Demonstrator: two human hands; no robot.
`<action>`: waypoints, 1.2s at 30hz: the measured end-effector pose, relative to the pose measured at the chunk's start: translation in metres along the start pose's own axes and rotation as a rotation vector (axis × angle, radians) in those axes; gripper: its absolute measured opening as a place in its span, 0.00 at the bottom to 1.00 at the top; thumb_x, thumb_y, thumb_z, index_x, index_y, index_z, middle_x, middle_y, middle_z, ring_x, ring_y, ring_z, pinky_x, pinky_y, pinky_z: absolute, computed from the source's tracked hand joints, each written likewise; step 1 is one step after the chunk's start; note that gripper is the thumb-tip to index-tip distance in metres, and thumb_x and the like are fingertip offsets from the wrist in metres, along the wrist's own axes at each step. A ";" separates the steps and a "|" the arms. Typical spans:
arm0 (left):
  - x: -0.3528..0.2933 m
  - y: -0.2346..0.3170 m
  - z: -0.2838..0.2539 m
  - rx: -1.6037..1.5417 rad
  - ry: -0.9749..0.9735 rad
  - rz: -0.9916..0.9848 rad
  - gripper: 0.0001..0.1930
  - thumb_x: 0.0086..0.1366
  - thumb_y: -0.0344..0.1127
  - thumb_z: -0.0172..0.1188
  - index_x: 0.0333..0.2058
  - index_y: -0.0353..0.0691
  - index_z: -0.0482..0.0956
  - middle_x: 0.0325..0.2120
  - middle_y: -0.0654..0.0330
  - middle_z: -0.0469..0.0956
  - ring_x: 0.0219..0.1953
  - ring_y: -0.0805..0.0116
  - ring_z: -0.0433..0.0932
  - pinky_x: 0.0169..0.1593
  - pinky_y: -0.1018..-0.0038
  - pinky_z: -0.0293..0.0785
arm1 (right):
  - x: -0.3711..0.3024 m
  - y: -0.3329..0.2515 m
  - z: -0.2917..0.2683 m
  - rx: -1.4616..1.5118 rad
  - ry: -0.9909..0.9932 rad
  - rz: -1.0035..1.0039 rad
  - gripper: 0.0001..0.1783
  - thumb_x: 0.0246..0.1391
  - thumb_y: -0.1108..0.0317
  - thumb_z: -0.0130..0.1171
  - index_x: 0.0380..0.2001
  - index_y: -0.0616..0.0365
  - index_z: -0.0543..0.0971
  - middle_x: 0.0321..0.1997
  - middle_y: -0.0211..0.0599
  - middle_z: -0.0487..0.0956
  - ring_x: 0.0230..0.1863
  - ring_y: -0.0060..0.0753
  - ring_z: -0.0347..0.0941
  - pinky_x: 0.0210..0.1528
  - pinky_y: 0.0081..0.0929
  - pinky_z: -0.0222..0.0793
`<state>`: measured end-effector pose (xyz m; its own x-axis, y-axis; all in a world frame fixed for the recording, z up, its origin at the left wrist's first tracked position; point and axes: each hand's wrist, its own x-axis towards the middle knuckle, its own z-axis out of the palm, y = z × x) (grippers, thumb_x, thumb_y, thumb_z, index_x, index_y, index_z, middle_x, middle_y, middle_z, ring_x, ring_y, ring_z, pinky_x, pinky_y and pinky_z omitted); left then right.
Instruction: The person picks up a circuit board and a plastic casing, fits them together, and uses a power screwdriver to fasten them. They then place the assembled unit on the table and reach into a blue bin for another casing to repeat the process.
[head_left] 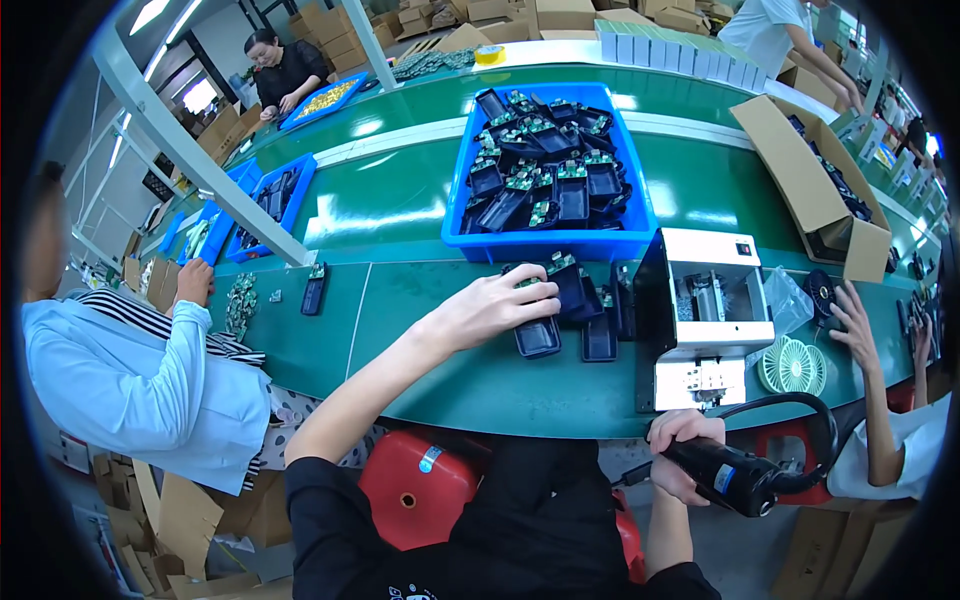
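My left hand (pixel 490 305) is closed over the upper end of a black plastic case (pixel 539 340) on the green bench. More black cases (pixel 599 338), some with small green circuit boards, lie in a small pile right beside it. At the bench's front edge my right hand (pixel 682 445) is wrapped around a black electric screwdriver (pixel 722 472), held roughly sideways with its cable looping up on the right. Between the hands and a bit farther off stands a white and black screw feeder (pixel 705 320), with small metal parts in its tray.
A blue bin (pixel 455 240) heaped with black cases and circuit boards stands behind the pile. A carton (pixel 790 160) of dark parts is at the right, near pale green fan grilles (pixel 795 366). Co-workers sit close on both sides. A single case (pixel 314 290) lies at left.
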<state>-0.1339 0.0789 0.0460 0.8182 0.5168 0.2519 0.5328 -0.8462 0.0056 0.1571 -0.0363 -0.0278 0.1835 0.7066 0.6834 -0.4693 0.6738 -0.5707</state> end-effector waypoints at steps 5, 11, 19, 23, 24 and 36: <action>-0.004 0.003 -0.006 0.052 0.026 -0.059 0.17 0.55 0.27 0.58 0.45 0.44 0.77 0.47 0.63 0.75 0.54 0.58 0.73 0.43 0.68 0.82 | 0.003 0.000 -0.003 -0.059 -0.027 0.014 0.46 0.43 0.20 0.55 0.34 0.59 0.64 0.21 0.36 0.69 0.17 0.27 0.67 0.18 0.21 0.67; 0.054 -0.064 -0.054 0.112 0.523 -0.144 0.19 0.49 0.24 0.65 0.43 0.39 0.78 0.45 0.58 0.79 0.55 0.54 0.74 0.59 0.62 0.72 | 0.002 -0.002 -0.002 -0.037 0.012 0.023 0.46 0.43 0.23 0.58 0.36 0.61 0.65 0.22 0.38 0.71 0.18 0.29 0.68 0.20 0.21 0.67; 0.082 -0.175 -0.026 0.012 0.485 -0.407 0.25 0.55 0.31 0.68 0.53 0.42 0.75 0.53 0.55 0.75 0.57 0.55 0.73 0.60 0.64 0.71 | 0.003 0.002 0.005 -0.017 0.031 0.043 0.46 0.44 0.23 0.58 0.37 0.62 0.66 0.22 0.40 0.72 0.19 0.29 0.69 0.21 0.20 0.68; 0.073 -0.091 -0.057 -0.154 0.176 -0.101 0.24 0.55 0.26 0.63 0.53 0.43 0.76 0.53 0.54 0.75 0.56 0.52 0.74 0.61 0.65 0.71 | 0.005 -0.002 0.007 -0.058 0.053 0.033 0.46 0.44 0.22 0.57 0.36 0.61 0.64 0.21 0.37 0.70 0.18 0.27 0.68 0.18 0.19 0.67; 0.069 -0.066 -0.061 -0.054 0.006 -0.032 0.26 0.56 0.26 0.61 0.56 0.45 0.73 0.56 0.55 0.73 0.58 0.53 0.73 0.61 0.64 0.70 | 0.006 -0.003 0.005 -0.078 0.057 0.028 0.46 0.45 0.22 0.56 0.35 0.61 0.64 0.21 0.36 0.69 0.17 0.27 0.67 0.17 0.19 0.67; 0.054 -0.014 0.030 0.451 -0.117 0.279 0.36 0.64 0.33 0.52 0.69 0.57 0.53 0.69 0.61 0.55 0.71 0.59 0.55 0.66 0.59 0.64 | 0.003 0.001 0.000 -0.020 0.037 0.016 0.48 0.42 0.21 0.57 0.37 0.62 0.66 0.23 0.39 0.72 0.20 0.27 0.70 0.21 0.18 0.69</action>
<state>-0.0910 0.1223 0.0302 0.9466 0.3136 0.0751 0.3111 -0.8271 -0.4680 0.1568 -0.0337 -0.0262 0.2078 0.7244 0.6573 -0.4554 0.6663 -0.5904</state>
